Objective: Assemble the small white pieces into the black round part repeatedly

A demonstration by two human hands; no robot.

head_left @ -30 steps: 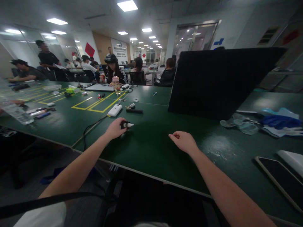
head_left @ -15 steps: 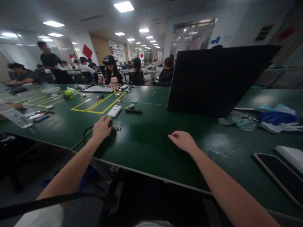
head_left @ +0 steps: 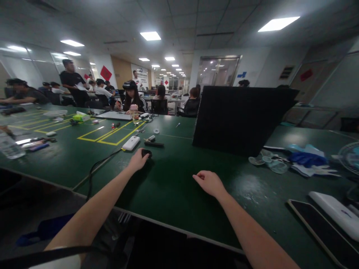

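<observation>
My left hand [head_left: 137, 160] is closed on a small dark object [head_left: 147, 153] at the middle of the green table, its kind too unclear to name. Just beyond that hand sits a white power-bank-like box [head_left: 131, 143] with a black cable running toward the table's front edge. A slim black bar [head_left: 155, 144] and a small grey piece [head_left: 151, 138] lie close behind the held object. To the right, my right hand [head_left: 209, 182] hovers or rests low at the table with its fingers curled together; whatever they may hold is hidden.
A large black panel [head_left: 238, 119] stands at the back right. Clear goggles [head_left: 270, 161] and blue-and-white cloth items [head_left: 310, 158] lie beyond my right arm. A phone [head_left: 319, 228] is at the right edge. Across the table, a person [head_left: 131, 99] sits behind a pink-lidded bottle [head_left: 134, 114].
My left hand has moved right, away from the white box, with the dark object in it. The camera view has tilted up. My right hand keeps its curled shape.
</observation>
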